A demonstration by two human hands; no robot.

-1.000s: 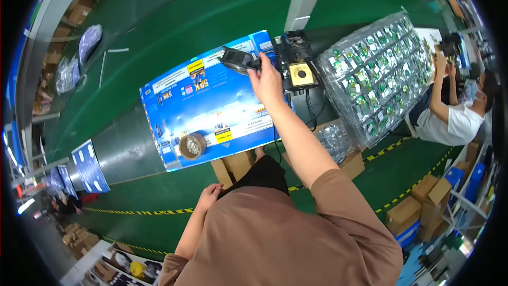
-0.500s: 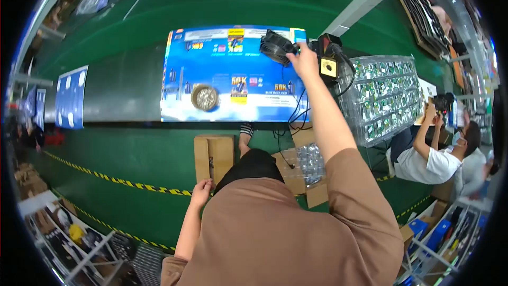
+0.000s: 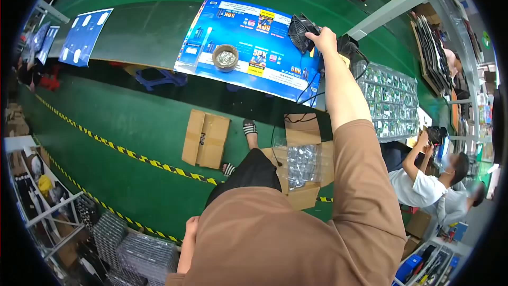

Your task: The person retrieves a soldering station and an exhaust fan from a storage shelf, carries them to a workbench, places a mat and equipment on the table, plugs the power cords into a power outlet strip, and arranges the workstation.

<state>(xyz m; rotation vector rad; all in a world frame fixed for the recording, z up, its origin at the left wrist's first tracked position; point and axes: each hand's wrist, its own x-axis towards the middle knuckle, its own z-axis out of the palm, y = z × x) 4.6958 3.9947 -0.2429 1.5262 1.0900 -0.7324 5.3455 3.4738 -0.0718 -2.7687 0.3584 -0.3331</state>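
Note:
My right hand [image 3: 323, 41] reaches to the far right end of the workbench and grips the edge of a black fan [image 3: 299, 35] with a wire grille, which stands tilted on the blue printed sheet [image 3: 233, 32]. Close behind that hand sits a dark soldering station [image 3: 346, 47], mostly hidden by my hand and forearm, with black cables [image 3: 312, 92] running from it over the sheet's edge. My left hand [image 3: 191, 228] hangs low beside my body, its fingers curled with nothing visible in them. A round bowl of small metallic pieces [image 3: 225, 57] rests on the sheet.
Trays of green circuit boards [image 3: 390, 100] stand right of the bench. On the floor are a closed cardboard box [image 3: 206, 140] and an open box with clear-wrapped parts [image 3: 302, 167]. A person in a white shirt [image 3: 418, 188] works at the right. Another blue sheet [image 3: 84, 37] lies left.
The fan has been turned more upright in my right hand. My left hand has dropped back toward my body. The view has swung, and more of the floor boxes shows.

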